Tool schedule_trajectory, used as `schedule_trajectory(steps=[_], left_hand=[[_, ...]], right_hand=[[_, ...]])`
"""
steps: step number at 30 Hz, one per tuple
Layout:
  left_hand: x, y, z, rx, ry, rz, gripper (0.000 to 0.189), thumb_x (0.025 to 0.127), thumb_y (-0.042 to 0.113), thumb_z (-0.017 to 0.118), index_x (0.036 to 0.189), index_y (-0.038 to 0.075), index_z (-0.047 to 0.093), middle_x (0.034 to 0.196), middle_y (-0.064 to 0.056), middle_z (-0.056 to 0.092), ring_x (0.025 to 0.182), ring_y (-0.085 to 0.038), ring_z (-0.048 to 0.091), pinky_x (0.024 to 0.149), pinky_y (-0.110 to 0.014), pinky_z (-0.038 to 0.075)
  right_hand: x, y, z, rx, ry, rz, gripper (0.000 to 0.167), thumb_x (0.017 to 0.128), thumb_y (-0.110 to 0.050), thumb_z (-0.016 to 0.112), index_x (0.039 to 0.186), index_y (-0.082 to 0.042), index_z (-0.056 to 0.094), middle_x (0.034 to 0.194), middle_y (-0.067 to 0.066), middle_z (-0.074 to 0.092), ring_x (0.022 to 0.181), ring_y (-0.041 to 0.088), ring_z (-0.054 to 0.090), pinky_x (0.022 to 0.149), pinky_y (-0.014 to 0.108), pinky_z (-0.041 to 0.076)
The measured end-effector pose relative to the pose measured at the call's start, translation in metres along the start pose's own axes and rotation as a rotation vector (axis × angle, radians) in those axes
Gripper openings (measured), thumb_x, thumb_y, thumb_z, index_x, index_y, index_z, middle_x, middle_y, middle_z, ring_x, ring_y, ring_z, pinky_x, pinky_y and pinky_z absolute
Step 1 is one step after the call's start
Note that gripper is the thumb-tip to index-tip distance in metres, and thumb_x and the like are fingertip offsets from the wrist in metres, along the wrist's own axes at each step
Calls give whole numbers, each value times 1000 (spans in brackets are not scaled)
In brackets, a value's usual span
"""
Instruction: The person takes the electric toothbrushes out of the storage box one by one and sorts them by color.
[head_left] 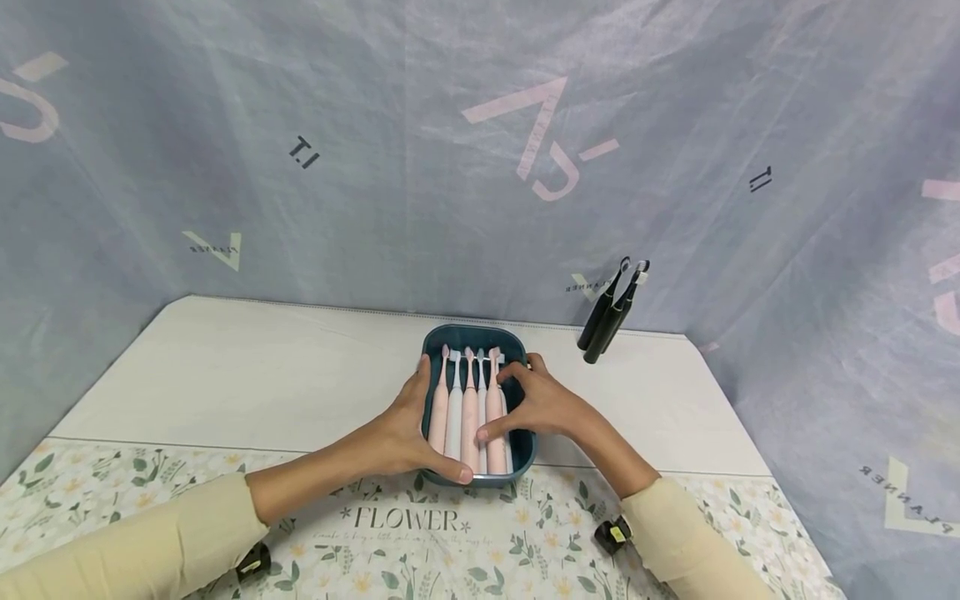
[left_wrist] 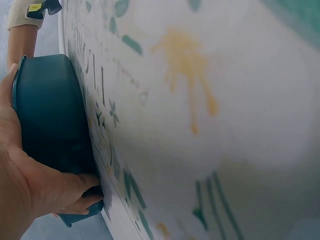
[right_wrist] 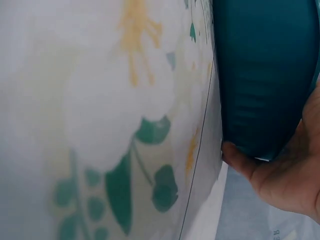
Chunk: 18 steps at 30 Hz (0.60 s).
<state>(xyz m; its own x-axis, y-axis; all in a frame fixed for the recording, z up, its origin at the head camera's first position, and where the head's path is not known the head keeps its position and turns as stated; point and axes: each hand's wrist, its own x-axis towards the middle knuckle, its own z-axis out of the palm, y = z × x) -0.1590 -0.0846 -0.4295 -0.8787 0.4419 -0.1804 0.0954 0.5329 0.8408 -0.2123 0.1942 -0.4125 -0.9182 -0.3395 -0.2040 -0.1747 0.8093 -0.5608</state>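
A dark teal plastic bin (head_left: 522, 467) holds several pink electric toothbrushes (head_left: 470, 417) and white electric toothbrushes (head_left: 454, 412), side by side with brush heads away from me. My left hand (head_left: 408, 433) grips the bin's left side, thumb at the front rim; in the left wrist view its fingers curl round the teal outer wall (left_wrist: 47, 110). Across the right rim, my right hand (head_left: 543, 404) grips the bin, its thumb over the rightmost pink toothbrush and its index finger bent inside. In the right wrist view a fingertip touches the bin's outer wall (right_wrist: 265, 75).
Two black electric toothbrushes (head_left: 611, 317) stand upright behind and right of the bin. A white and floral cloth (head_left: 420, 550) covers the table. Grey-blue printed curtains (head_left: 360, 208) rise behind and at both sides.
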Motion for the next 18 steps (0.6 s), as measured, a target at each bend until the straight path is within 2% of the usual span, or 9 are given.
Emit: schedule_trajectory(steps=[5,12,18], left_hand=[[1,0,0,-15,0,-6,181,65,63,109,177,28,-29,190,-16,-17,177,-47,0,136,-73,28],[2,-1,1,-14,4,-12,181,65,62,109,177,27,-29,190,-16,-16,177,-46,0,136,-72,28],[3,0,1,-18,6,-11,181,66,61,109,177,26,-29,190,-17,-15,177,-48,1,136,-72,29]], right_hand=[[3,1,1,37,-26,0,105,72,-69,101,157,-20,61,176,30,28,154,52,51,115,68,55],[6,3,1,153,-61,37,100,77,-51,105,158,-15,60,182,32,17,164,55,38,121,67,51],[7,3,2,199,-62,35,97,76,-41,107,155,-10,60,174,31,28,160,53,41,121,64,52]])
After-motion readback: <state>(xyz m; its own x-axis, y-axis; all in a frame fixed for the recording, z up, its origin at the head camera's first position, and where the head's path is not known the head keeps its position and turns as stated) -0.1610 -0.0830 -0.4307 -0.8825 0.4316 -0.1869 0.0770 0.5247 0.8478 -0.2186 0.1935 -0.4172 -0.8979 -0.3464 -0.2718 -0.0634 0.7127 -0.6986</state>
